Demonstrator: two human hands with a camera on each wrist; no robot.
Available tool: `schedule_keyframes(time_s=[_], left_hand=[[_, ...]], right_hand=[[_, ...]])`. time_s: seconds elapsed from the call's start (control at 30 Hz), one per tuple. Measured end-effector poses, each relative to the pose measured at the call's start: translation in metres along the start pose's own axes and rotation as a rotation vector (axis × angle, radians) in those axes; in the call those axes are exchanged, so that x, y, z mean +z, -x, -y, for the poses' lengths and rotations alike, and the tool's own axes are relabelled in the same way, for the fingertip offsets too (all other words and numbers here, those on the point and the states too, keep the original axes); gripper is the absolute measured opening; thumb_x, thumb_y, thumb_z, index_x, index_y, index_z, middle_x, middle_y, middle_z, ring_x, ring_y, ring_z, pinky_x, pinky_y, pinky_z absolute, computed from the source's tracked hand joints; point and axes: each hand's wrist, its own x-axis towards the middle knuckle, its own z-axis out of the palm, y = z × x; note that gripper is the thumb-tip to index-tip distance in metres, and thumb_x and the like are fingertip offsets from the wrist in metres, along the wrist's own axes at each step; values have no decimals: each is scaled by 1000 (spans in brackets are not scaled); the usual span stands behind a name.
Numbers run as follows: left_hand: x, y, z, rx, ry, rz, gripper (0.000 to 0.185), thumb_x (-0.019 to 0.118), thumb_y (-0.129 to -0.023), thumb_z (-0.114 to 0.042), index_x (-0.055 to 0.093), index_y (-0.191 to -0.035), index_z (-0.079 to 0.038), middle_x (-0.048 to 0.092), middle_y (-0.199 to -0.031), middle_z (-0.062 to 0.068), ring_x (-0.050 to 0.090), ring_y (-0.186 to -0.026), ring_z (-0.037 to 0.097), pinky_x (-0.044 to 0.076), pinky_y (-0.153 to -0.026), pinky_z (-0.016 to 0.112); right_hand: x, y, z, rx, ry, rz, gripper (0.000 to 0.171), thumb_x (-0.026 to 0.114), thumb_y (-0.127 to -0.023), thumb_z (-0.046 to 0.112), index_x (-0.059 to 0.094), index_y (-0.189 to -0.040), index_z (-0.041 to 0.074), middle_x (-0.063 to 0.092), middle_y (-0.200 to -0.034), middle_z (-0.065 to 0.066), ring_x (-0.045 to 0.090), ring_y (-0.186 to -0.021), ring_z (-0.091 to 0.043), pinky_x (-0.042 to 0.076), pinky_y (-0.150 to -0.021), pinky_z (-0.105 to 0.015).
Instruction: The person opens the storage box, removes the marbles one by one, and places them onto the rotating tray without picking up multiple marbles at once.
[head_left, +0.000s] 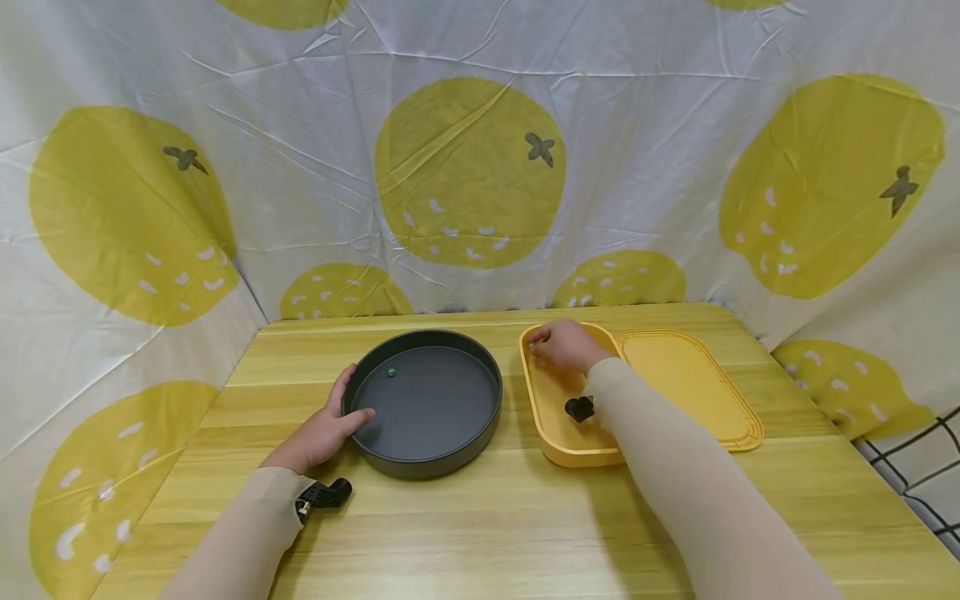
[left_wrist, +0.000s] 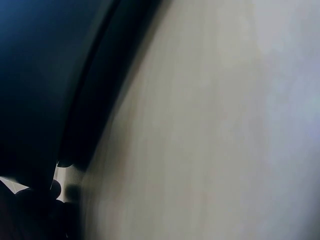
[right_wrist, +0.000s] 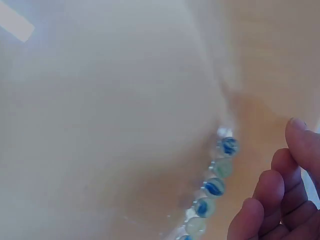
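A dark grey round pan [head_left: 427, 404] stands left of the middle of the table. My left hand [head_left: 326, 429] grips its left wall, thumb over the rim and fingers outside; in the left wrist view the pan's dark side [left_wrist: 45, 85] fills the left. One small marble [head_left: 392, 372] lies inside the pan. My right hand [head_left: 567, 346] reaches into the far end of a yellow rectangular box [head_left: 547, 408]. In the right wrist view several clear marbles with blue or green swirls [right_wrist: 215, 186] line the box's wall, beside my loosely bent fingers [right_wrist: 270, 192]; nothing shows between them.
A yellow lid [head_left: 686, 383] lies flat against the box's right side. Behind the wooden table [head_left: 465, 533] hangs a white cloth [head_left: 322, 192] printed with yellow fruit. Black grid wire [head_left: 918, 475] shows at the lower right.
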Motion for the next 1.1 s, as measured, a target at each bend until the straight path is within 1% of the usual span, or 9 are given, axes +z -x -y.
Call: schedule_keyframes(time_s=[0.23,0.43,0.5,0.6,0.7,0.83,0.93,1.03,1.1], left_hand=[[0,1,-1,3,2,1,95,59,-103,-43,-8,-169,-31,17,-172,30,29,-154,55,24,-124,68],[0,1,-2,-2,3,3,95,58,-103,-43,-8,-169,-30,16,-172,30,28,-155,55,23,-125,69],[0,1,-2,-2,4,3,95,58,-103,-42,-9,-169,-30,16,-172,30,27,-155,55,22,-125,69],[0,1,-1,2,5,2,95,58,-103,-42,-8,-169,-29,16,-172,30,27,-155,55,22,-125,69],[0,1,-1,4,4,-3,94,58,-103,-41,-8,-170,-28,17,-172,31,27,-154,55,22,-125,69],[0,1,0,5,-6,-6,94,57,-104,-41,-8,-170,-28,17,-172,31,28,-154,55,23,-124,69],[0,2,0,4,-10,-6,94,57,-103,-42,-8,-170,-28,17,-172,31,29,-154,56,24,-124,70],[0,1,0,7,-7,-6,94,57,-103,-42,-8,-170,-29,18,-172,31,29,-154,56,24,-124,70],[0,0,1,11,-4,-5,94,57,-103,-42,-8,-170,-29,18,-172,31,28,-154,55,23,-124,69]], right_hand=[[-10,2,6,36,-23,-16,32,66,-105,22,72,-134,10,72,-130,-15,69,-102,-26,55,-80,-36],[-14,0,8,69,-126,-9,38,65,-106,26,68,-142,13,68,-137,-15,68,-103,-31,51,-68,-32],[-14,-1,10,62,-138,-11,39,65,-106,27,67,-142,14,67,-136,-15,68,-105,-35,51,-68,-33],[-13,0,19,42,-152,-18,38,65,-105,27,68,-141,15,67,-133,-15,67,-113,-38,54,-76,-37],[-12,1,28,29,-159,-22,35,66,-105,28,70,-138,18,67,-130,-15,67,-87,-31,53,-72,-36],[-11,0,38,2,-135,-19,35,66,-104,31,71,-137,19,67,-128,-16,53,-68,-21,45,-58,-32],[-10,-1,46,-23,-106,-27,35,66,-104,31,71,-137,20,66,-136,-15,63,-88,-26,49,-66,-33],[-9,-1,54,-40,-93,-34,35,66,-105,32,72,-137,20,62,-145,-13,62,-103,-27,51,-77,-36],[-8,-2,60,-48,-85,-36,35,67,-104,32,72,-137,21,60,-150,-12,60,-95,-24,50,-80,-37]])
